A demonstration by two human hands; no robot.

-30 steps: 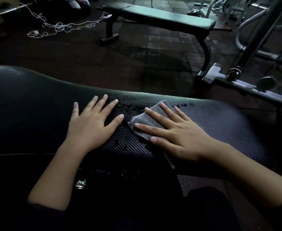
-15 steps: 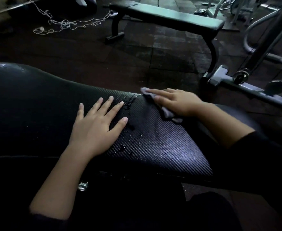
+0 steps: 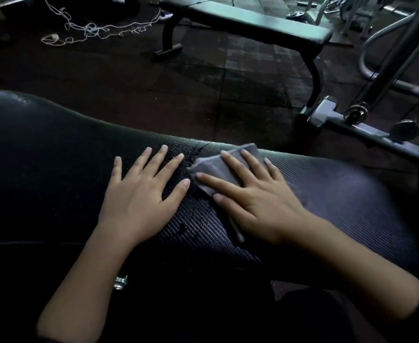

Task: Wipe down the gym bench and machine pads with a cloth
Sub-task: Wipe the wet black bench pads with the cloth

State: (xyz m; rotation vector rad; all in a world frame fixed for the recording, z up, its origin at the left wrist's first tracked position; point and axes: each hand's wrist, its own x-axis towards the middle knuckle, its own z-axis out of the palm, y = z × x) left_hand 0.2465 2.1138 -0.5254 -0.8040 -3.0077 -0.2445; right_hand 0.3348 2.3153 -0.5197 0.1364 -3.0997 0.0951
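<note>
A black ribbed machine pad [image 3: 352,199] stretches across the middle of the head view, with water droplets near its far edge between my hands. My left hand [image 3: 139,196] lies flat on the pad with fingers spread and nothing in it. Just to its right, my right hand [image 3: 258,196] presses a folded grey cloth [image 3: 215,167] flat against the pad; the cloth's front half sticks out past the fingertips and the rest is hidden under the palm. A flat black gym bench [image 3: 248,21] stands on the floor beyond.
Dark rubber floor tiles [image 3: 203,95] lie between the pad and the bench. A tangled white cord [image 3: 89,30] lies on the floor at upper left. A grey metal machine frame [image 3: 357,127] with poles stands at right. A metal bolt [image 3: 120,282] shows under the pad.
My right hand, which had swept the cloth up to the pad's far edge, has come back toward me and lies flat beside the left hand. The left hand has stayed put.
</note>
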